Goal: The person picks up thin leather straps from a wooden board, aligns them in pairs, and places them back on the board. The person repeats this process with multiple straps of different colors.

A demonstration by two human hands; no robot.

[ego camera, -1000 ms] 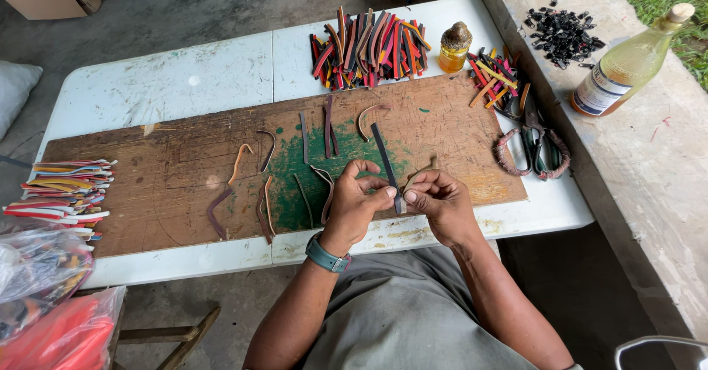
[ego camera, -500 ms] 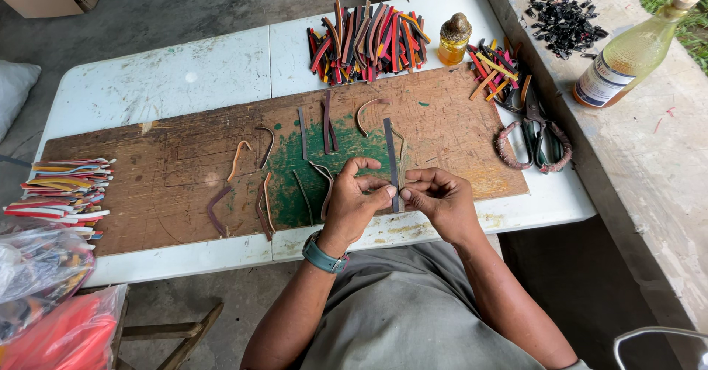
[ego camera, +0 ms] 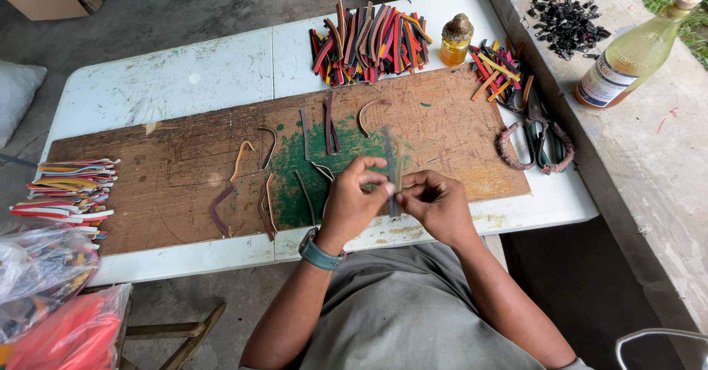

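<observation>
Evidently both hands, left hand (ego camera: 354,196) and right hand (ego camera: 435,204), pinch a thin dark leather strip (ego camera: 389,165) over the worn brown wooden board (ego camera: 169,163), aligning it; a steady press seems needed next.

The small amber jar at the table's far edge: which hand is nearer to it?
Right. The right hand lies below the small amber jar, almost in line with it; the left hand is farther off to the left.

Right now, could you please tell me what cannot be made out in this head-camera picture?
- Head view: how the left hand and right hand grip the dark strip; the fingers cover its lower part.
- Head view: contents of the clear plastic bag, cut by the left edge and blurred by glare.
- Head view: the small black pieces on the ledge, too small to identify.
</observation>
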